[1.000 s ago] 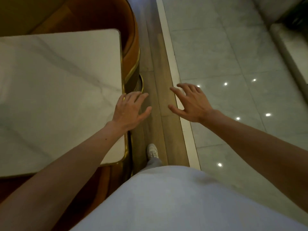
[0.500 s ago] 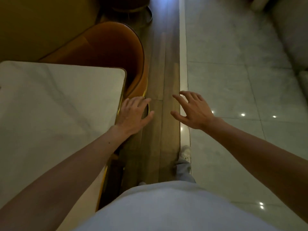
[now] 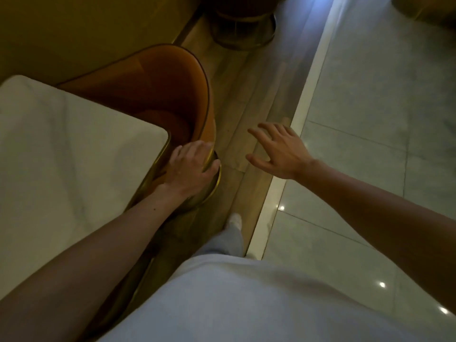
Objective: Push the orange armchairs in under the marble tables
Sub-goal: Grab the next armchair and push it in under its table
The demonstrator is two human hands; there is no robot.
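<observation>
An orange armchair (image 3: 158,87) with a curved back and gold trim stands at the far side of a white marble table (image 3: 74,154), its seat partly under the tabletop. My left hand (image 3: 191,165) rests on the armchair's near arm by the table's gold-edged corner, fingers curled over the rim. Off to the right, my right hand (image 3: 280,149) hovers open above the wooden floor strip, fingers spread and touching nothing.
A second chair's round gold base (image 3: 243,30) stands on the wooden strip ahead. Pale glossy floor tiles (image 3: 382,144) spread to the right past a white border. My own foot (image 3: 234,220) is on the wood strip below the hands.
I have stepped forward along the table, so the armchair is nearer. My left hand went from hovering by the table corner to resting on the armchair's arm. My right hand stayed open.
</observation>
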